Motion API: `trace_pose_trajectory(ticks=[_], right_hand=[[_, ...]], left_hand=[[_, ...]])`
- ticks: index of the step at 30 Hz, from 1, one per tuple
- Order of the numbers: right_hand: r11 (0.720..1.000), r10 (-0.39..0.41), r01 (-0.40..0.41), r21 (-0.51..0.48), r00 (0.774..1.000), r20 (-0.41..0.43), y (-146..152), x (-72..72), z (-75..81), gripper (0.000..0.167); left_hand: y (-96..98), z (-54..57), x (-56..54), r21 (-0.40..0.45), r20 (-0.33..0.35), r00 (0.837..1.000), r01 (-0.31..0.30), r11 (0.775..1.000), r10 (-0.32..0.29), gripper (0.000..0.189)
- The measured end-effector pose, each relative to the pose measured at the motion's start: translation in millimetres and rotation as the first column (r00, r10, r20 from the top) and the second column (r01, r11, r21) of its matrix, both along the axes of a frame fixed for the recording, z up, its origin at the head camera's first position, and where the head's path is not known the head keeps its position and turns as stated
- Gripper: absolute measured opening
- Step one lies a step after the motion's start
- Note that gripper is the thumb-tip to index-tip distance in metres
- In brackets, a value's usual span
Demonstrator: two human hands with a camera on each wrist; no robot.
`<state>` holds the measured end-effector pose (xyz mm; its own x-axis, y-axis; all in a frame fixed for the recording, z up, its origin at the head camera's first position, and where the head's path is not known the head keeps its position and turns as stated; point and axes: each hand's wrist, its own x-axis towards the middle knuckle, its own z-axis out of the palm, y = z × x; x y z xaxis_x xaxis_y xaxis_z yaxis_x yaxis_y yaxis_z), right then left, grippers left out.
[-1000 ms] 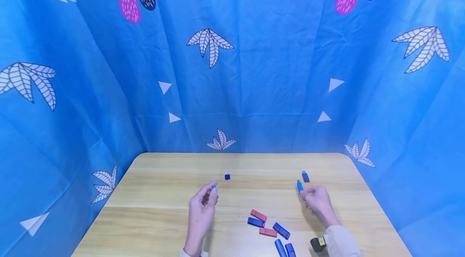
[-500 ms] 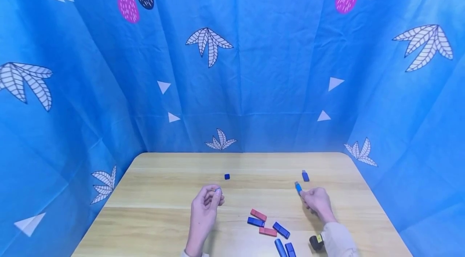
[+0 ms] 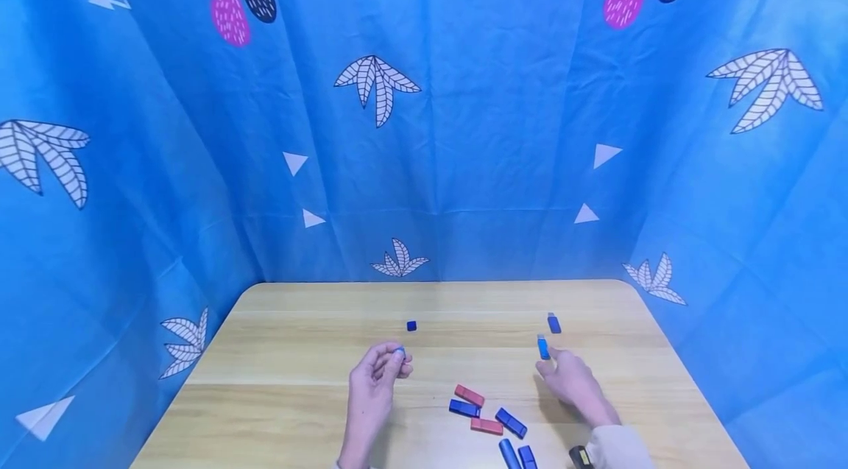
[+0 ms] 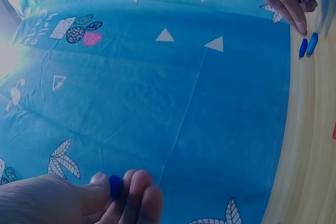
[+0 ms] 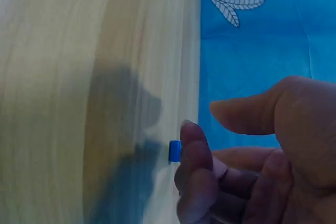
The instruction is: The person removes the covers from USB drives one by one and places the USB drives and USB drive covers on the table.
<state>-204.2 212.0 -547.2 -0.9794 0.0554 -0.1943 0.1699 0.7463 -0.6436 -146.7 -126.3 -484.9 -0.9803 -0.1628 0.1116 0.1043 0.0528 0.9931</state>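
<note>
nearer USB stick (image 3: 544,348): bright blue, silvery-tipped | held piece (image 4: 116,187): small, blue

Wood-grained table (image 3: 298,366) with six blue sticks (image 3: 511,422), two red sticks (image 3: 486,426), a small blue block (image 3: 411,325)

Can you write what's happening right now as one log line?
left hand: pinching small blue piece | right hand: holding nothing, beside light-blue stick | light-blue stick: on table, near dark-blue stick
</note>
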Motion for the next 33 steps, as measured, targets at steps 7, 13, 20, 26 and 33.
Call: trace_pose_trajectory(ticks=[7,13,20,26,33], right_hand=[[0.999,0.045,-0.045,0.027,0.999,-0.008,-4,3.4,-3.9,0.063],[0.998,0.06,-0.06,0.012,0.998,0.016,-3,1.7,-7.2,0.068],[0.996,0.089,-0.09,0.013,0.995,0.054,-4,-5.6,-8.1,0.072],[0.994,0.11,-0.111,0.011,0.992,0.063,-1,-13.8,-9.0,0.073],[0.995,0.082,-0.075,-0.069,0.991,0.108,2,-18.1,-10.3,0.068]], left_hand=[[1.3,0.5,0.8,-0.016,0.001,1.0,-0.028,0.999,0.028,0.018],[0.6,-2.1,2.5,-0.042,0.009,1.0,-0.019,0.999,0.019,0.017],[1.0,-5.8,2.4,-0.048,-0.035,0.999,-0.005,0.999,0.003,0.018],[1.9,-7.1,3.3,-0.051,-0.021,0.999,0.032,0.998,-0.033,0.02],[3.3,-7.0,5.6,-0.036,-0.005,0.998,0.059,0.998,-0.059,0.025]])
